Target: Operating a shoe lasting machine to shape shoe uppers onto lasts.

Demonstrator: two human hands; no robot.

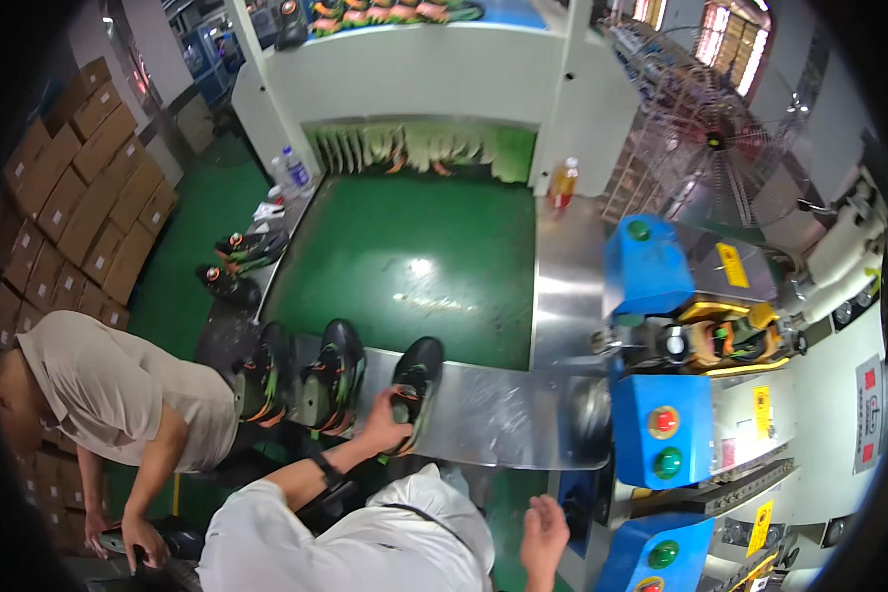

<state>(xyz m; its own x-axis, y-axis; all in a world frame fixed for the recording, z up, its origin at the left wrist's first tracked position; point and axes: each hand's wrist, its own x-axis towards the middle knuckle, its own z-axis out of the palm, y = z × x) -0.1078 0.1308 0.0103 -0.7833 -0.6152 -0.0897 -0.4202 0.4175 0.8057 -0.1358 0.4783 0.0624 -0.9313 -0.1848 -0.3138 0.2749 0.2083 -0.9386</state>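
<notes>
My left hand [389, 422] grips a black shoe [421, 367] with orange and green trim at the front edge of a metal shelf [503, 414]. Its toe points away from me. Just left of it, two similar shoes stand in a row, a middle one [337, 370] and a far-left one [265, 370], each with a pale block in its opening. Lower down, my right hand [545, 538] is raised in front of the machine side, with nothing in it and its fingers loosely extended.
Beyond the shelf, a green conveyor belt [405, 257] runs into a curtained opening. On the right stand blue control boxes [648, 264] with buttons and a clamped shoe [740, 340]. A co-worker [138, 395] bends at left near stacked cartons [89, 202]. More shoes [252, 249] lie beside the belt.
</notes>
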